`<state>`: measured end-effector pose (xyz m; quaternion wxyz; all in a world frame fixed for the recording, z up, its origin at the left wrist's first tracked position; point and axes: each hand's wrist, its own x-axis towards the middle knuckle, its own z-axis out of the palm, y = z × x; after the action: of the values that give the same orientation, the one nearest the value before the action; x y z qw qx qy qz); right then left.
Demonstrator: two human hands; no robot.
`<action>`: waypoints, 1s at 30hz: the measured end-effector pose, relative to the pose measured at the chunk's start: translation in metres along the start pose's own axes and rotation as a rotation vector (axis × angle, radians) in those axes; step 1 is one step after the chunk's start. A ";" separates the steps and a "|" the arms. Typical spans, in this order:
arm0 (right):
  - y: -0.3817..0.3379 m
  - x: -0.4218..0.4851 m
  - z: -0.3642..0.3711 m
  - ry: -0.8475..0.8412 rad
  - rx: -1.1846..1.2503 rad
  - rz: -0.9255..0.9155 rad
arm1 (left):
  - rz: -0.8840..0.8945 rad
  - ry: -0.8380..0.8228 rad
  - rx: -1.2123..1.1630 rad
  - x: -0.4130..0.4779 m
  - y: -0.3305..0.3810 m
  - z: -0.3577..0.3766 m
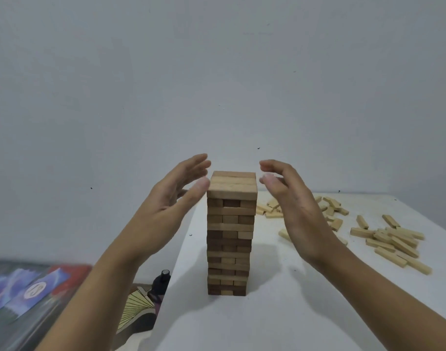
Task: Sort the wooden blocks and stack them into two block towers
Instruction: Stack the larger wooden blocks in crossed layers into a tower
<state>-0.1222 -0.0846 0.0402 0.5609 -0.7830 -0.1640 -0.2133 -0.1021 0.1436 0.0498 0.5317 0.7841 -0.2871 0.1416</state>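
Observation:
A tall tower of brown wooden blocks (230, 234) stands upright on the white table (280, 312), its layers crossing in turn. My left hand (171, 198) hovers just left of the tower's top, fingers straight, thumb tip close to the top layer. My right hand (290, 198) hovers just right of the top, fingers loosely bent, holding nothing. Neither hand plainly touches the tower. Several pale loose blocks (391, 241) lie scattered on the table at the right, and more pale blocks (328, 209) lie behind my right hand.
The table's left edge runs close by the tower. Beyond that edge, lower down, sit a black bottle (162, 281), a patterned cloth (138, 307) and a colourful box (31, 292). A plain wall rises behind.

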 end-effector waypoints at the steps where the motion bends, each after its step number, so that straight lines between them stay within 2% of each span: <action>1: -0.001 -0.004 0.001 -0.006 0.024 0.036 | -0.025 0.040 -0.009 -0.005 0.000 0.004; 6: -0.005 -0.021 0.013 -0.060 0.072 0.142 | -0.142 0.157 -0.118 -0.027 0.002 0.030; 13: -0.011 -0.024 0.026 -0.063 0.118 0.141 | -0.076 0.099 -0.114 -0.027 0.002 0.048; 18: -0.012 -0.022 0.031 -0.064 0.112 0.130 | -0.062 0.182 -0.133 -0.024 0.002 0.052; 30: -0.020 -0.021 0.037 -0.066 0.065 0.108 | -0.042 0.217 -0.089 -0.024 0.000 0.050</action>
<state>-0.1442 -0.0437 0.0354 0.5910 -0.7787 -0.1466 -0.1514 -0.1254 0.1045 0.0175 0.5967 0.7457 -0.2172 0.2017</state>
